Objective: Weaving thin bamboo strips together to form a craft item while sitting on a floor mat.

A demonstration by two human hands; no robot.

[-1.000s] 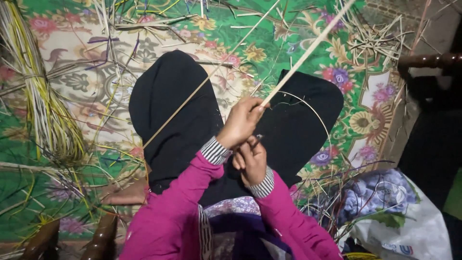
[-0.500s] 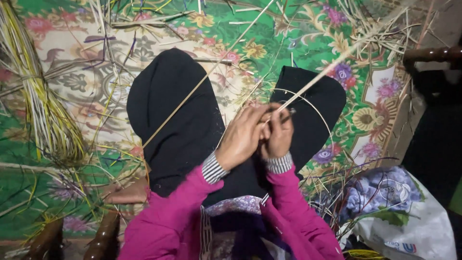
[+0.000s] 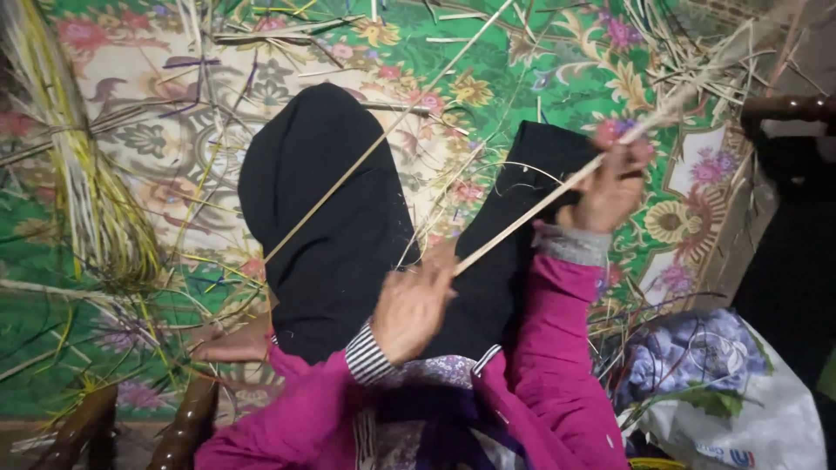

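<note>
Both hands are closed on one long pale reed strip [image 3: 522,222]: left hand [image 3: 414,309] low, right hand [image 3: 614,187] raised.

Two hands, left [image 3: 414,309] and right [image 3: 614,183]; one held strip [image 3: 540,209]; one bundle [image 3: 83,174]; one bag [image 3: 731,392]; one mat [image 3: 522,78].

One package shows: a soft plastic bag [image 3: 727,392] at the bottom right corner of the floor mat [image 3: 522,78]. It is white, crumpled, with big purple-blue flowers and green leaves printed on it, and small blue marks low on its side. No signs or screens show.
</note>
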